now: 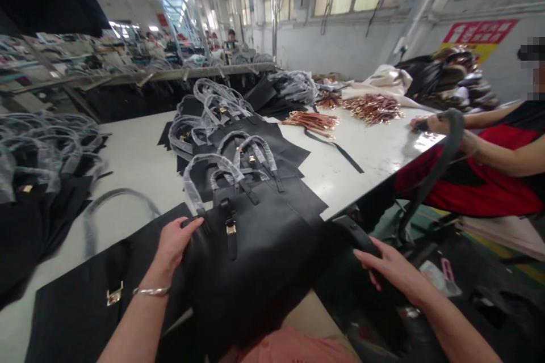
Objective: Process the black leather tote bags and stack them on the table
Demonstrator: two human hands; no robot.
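Note:
My left hand (174, 245), with a silver bangle on the wrist, pinches the upper left edge of a black bag panel (259, 227). The panel has a strap with a gold clasp (231, 228) and two plastic-wrapped handles (204, 165). Off the table's edge to the right, my right hand (389, 269) is closed around the edge of a dark bag piece (360, 233), mostly hidden in shadow. A thick grey loop (434, 173), apparently a wrapped handle, curves up beside it. Under my left forearm lies another black panel (85, 295) with a gold clasp.
More black panels with wrapped handles are piled at the left (46, 153) and behind (217, 102). Brown straps with gold hooks (374, 108) and a loose black strap (336, 150) lie on the white table (340, 181). A co-worker in red and black (489, 164) sits at the right.

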